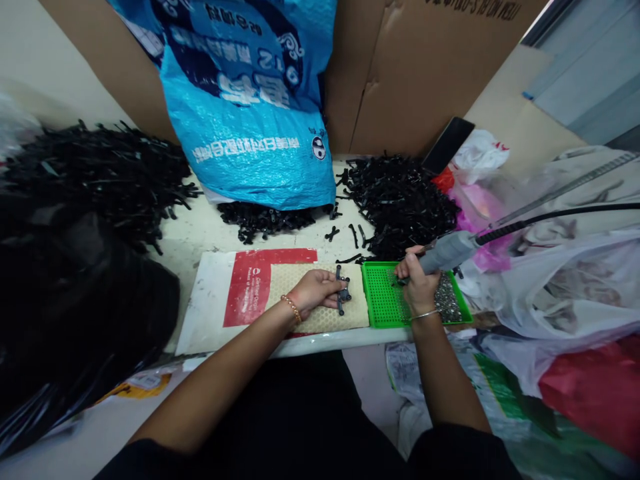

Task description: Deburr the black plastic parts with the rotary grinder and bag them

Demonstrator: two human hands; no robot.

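My left hand (316,290) rests on a beige honeycomb mat (320,319), fingers pinched on a small black plastic part (341,291) that lies on the mat. My right hand (416,280) is wrapped round a grey powered screwdriver (450,251) with a black cable. The tool's tip points down into a green tray (383,300). A heap of small silvery screws (447,300) lies in the tray's right part, just beside my right hand.
Heaps of black plastic parts lie at the right back (400,200), under the blue sack (260,100) and at the far left (100,173). Cardboard walls (400,80) stand behind. Plastic bags (560,280) crowd the right side; a black bag (75,320) fills the left.
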